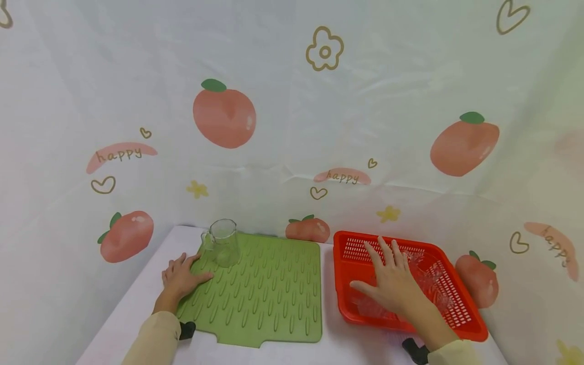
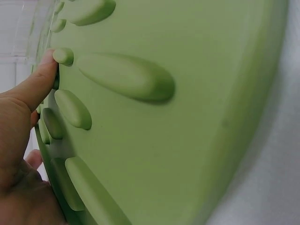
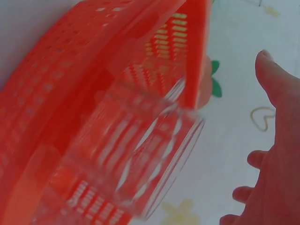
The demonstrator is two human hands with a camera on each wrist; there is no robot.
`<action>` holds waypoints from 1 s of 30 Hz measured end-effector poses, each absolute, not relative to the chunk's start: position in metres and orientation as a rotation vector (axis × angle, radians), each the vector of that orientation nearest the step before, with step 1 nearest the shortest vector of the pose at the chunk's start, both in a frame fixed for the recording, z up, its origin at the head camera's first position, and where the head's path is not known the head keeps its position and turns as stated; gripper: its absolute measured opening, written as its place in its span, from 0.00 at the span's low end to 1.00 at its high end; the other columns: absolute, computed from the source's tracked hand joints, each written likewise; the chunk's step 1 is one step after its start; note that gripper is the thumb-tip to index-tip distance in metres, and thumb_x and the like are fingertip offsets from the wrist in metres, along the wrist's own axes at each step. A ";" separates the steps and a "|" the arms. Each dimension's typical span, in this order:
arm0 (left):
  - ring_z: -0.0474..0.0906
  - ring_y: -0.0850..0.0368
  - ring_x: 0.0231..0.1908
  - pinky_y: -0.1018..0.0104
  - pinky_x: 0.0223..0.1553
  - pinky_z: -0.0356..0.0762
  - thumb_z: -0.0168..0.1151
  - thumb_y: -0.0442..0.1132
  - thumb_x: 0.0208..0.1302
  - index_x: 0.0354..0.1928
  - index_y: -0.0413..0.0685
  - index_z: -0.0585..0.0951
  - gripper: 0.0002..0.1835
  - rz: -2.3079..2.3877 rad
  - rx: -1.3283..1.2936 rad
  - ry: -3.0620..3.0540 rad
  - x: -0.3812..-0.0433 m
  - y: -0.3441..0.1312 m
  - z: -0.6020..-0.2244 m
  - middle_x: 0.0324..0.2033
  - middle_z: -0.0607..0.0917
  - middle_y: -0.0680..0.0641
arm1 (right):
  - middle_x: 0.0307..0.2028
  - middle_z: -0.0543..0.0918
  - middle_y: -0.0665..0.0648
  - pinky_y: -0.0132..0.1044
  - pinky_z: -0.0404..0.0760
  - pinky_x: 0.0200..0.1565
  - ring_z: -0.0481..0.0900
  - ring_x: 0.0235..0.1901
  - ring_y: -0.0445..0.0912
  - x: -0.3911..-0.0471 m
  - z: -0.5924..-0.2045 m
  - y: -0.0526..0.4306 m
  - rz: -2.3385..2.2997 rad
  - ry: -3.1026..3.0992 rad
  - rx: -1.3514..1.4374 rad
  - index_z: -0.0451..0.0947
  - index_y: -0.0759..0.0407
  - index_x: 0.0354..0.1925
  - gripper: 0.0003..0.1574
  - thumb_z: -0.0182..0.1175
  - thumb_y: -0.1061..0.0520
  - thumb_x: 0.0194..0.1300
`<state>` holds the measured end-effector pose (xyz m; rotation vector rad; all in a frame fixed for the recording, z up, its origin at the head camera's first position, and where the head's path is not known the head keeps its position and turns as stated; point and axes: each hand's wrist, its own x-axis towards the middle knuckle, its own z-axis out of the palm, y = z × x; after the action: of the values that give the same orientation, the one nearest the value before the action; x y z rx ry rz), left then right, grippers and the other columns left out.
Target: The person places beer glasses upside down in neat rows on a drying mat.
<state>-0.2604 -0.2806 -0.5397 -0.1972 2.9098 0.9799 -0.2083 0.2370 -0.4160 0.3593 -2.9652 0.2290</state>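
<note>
My left hand (image 1: pixel 180 278) rests at the left edge of a green drying mat (image 1: pixel 274 284) with raised oval ridges. Its thumb (image 2: pixel 35 86) lies on the mat's top in the left wrist view, while the other fingers are partly hidden past the edge. A clear glass mug (image 1: pixel 226 249) stands upright at the mat's back left corner, its handle toward the left, just beyond that hand. Over a red plastic basket (image 1: pixel 343 294), my right hand (image 1: pixel 396 285) hovers with fingers spread and nothing in it. Clear glassware (image 1: pixel 431 279) lies inside; one ribbed glass (image 3: pixel 136 145) shows in the right wrist view.
Mat and basket sit side by side on a white tabletop (image 1: pixel 329 304), with a narrow strip between them. Behind the table hangs a white cloth (image 1: pixel 283 126) printed with fruit, hearts and flowers, close to the back edge. The basket has slotted sides.
</note>
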 end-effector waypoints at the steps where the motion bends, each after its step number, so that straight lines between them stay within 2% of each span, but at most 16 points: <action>1: 0.34 0.16 0.74 0.22 0.69 0.37 0.70 0.57 0.62 0.75 0.39 0.62 0.47 0.980 -0.197 2.911 -0.261 -0.281 -0.540 0.76 0.46 0.23 | 0.79 0.49 0.69 0.77 0.49 0.71 0.44 0.76 0.75 -0.207 -0.416 0.240 0.231 -2.967 0.356 0.54 0.56 0.79 0.68 0.65 0.22 0.55; 5: 0.34 0.16 0.74 0.22 0.69 0.37 0.70 0.57 0.63 0.75 0.40 0.62 0.47 0.985 -0.193 2.910 -0.261 -0.280 -0.541 0.76 0.46 0.23 | 0.78 0.50 0.71 0.77 0.49 0.70 0.45 0.76 0.75 -0.203 -0.419 0.253 0.250 -2.981 0.342 0.54 0.56 0.79 0.68 0.64 0.21 0.55; 11: 0.33 0.16 0.74 0.22 0.69 0.37 0.70 0.57 0.63 0.75 0.39 0.62 0.47 0.983 -0.191 2.908 -0.260 -0.279 -0.541 0.76 0.46 0.23 | 0.77 0.52 0.73 0.78 0.56 0.66 0.47 0.74 0.78 -0.197 -0.427 0.269 0.240 -3.015 0.356 0.54 0.58 0.78 0.68 0.62 0.20 0.56; 17: 0.33 0.15 0.74 0.22 0.69 0.36 0.70 0.56 0.63 0.75 0.38 0.62 0.47 0.990 -0.190 2.909 -0.258 -0.279 -0.538 0.76 0.46 0.22 | 0.75 0.58 0.73 0.78 0.66 0.61 0.51 0.73 0.78 -0.193 -0.426 0.274 0.261 -3.036 0.383 0.58 0.60 0.77 0.68 0.68 0.24 0.53; 26: 0.33 0.15 0.74 0.22 0.69 0.36 0.70 0.57 0.63 0.75 0.38 0.62 0.48 0.996 -0.195 2.909 -0.257 -0.280 -0.536 0.76 0.46 0.22 | 0.74 0.56 0.75 0.71 0.80 0.50 0.57 0.69 0.81 -0.194 -0.427 0.278 0.352 -3.112 0.413 0.56 0.59 0.77 0.67 0.72 0.29 0.52; 30: 0.33 0.15 0.74 0.22 0.69 0.35 0.70 0.56 0.62 0.75 0.37 0.62 0.47 1.015 -0.190 2.908 -0.256 -0.279 -0.537 0.76 0.46 0.22 | 0.73 0.57 0.75 0.70 0.82 0.46 0.60 0.67 0.81 -0.196 -0.426 0.279 0.400 -3.153 0.427 0.55 0.58 0.78 0.67 0.74 0.32 0.52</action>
<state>-0.2561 -0.2795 -0.5366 -0.1895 2.9083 1.0150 -0.1959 0.2794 -0.4256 0.4269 -3.1533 0.4004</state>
